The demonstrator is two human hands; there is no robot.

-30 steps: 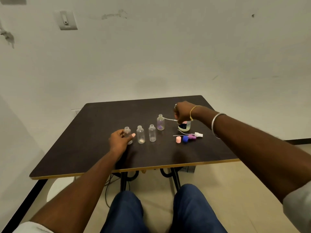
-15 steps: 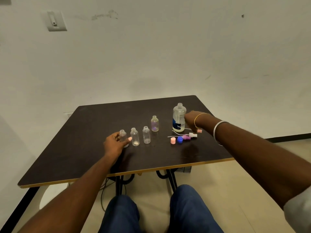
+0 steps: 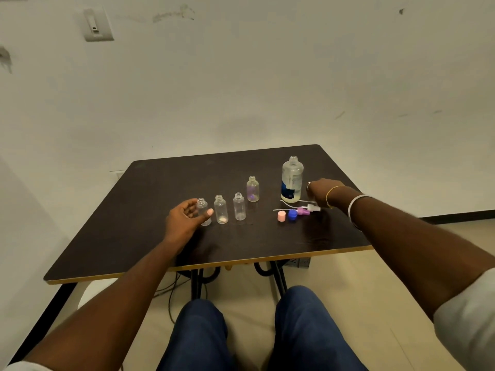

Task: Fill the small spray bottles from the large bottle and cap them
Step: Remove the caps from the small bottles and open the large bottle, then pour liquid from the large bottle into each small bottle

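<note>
Our big bottle (image 3: 292, 180) stands straight up on the tabletop (image 3: 134, 223), top open, just left of our right hand (image 3: 322, 190). That hand is nearer, so it should lift it. Its fingers curl down; we cannot tell if they hold anything. Our left hand (image 3: 186, 219) wraps round the first small bottle (image 3: 202, 203) in the row. A second ago the right hand was over the big bottle with the white sprayer (image 3: 312, 208); now the white sprayer lies by the caps (image 3: 292, 214).
</note>
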